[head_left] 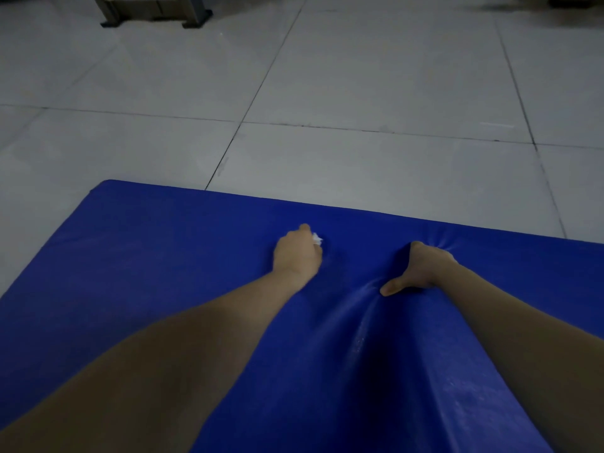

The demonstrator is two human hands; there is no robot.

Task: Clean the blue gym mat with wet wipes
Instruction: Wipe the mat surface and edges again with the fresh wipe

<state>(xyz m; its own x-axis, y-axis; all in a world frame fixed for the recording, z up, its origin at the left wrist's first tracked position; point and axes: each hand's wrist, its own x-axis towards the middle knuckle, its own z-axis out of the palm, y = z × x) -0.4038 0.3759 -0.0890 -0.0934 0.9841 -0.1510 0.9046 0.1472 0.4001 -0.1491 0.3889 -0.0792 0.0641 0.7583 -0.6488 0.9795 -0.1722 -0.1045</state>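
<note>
— Blue mat: state its position.
— Mat lies flat on the floor and fills the lower half of the view. Its far edge runs from a rounded corner at the left, slanting down toward the right. Floor shows beyond that edge and along the left side.
— Surface condition?
— Smooth, faintly glossy cover. Creases fan out from under the right hand. One long fold runs from its thumb toward the bottom of the view, with pale specks along it. Right of that fold the cover reads a lighter blue.
— Left hand?
— Fingers curled into a fist around a white wipe, bunched into a wad. Only a small part of it shows past the knuckles. Fist rests on the mat near the far edge, left of the right hand and apart from it.
— Right hand?
— Pressed onto the mat close to the far edge. Fingers lie together, tips sunk in the cover. Thumb is spread wide and points left. Both forearms are bare and reach in from the near side.
— Room?
— Dim light. Floor is large pale grey tiles with dark grout lines, slightly reflective. Base of a piece of furniture stands on the tiles at the top left, well apart from the mat; its upper part is cut off. Dark shape at the top right corner is too blurred to identify.
</note>
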